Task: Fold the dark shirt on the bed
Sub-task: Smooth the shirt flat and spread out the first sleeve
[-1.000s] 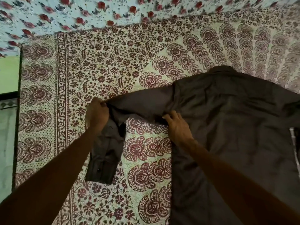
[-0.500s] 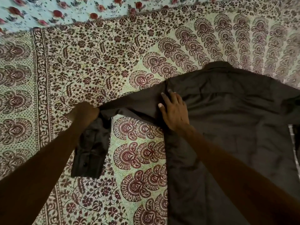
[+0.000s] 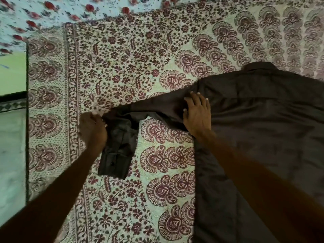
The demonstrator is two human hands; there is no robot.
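The dark shirt (image 3: 263,128) lies spread flat on the patterned bedspread (image 3: 122,58), collar at the far side, its body filling the right half of the view. Its left sleeve (image 3: 154,109) stretches out to the left and bends down at the elbow, ending in a buttoned cuff (image 3: 114,165). My left hand (image 3: 93,128) grips the sleeve at that bend. With straight fingers, my right hand (image 3: 197,114) presses flat on the shirt at the shoulder seam.
The bed's left edge (image 3: 27,120) runs down the left side, with pale floor (image 3: 10,155) beyond it. A light sheet with red flowers (image 3: 52,11) lies past the far edge of the bedspread.
My right hand has slid up from the armpit to the shoulder seam and flattened. My left hand keeps its hold on the sleeve bend. The view has shifted slightly.
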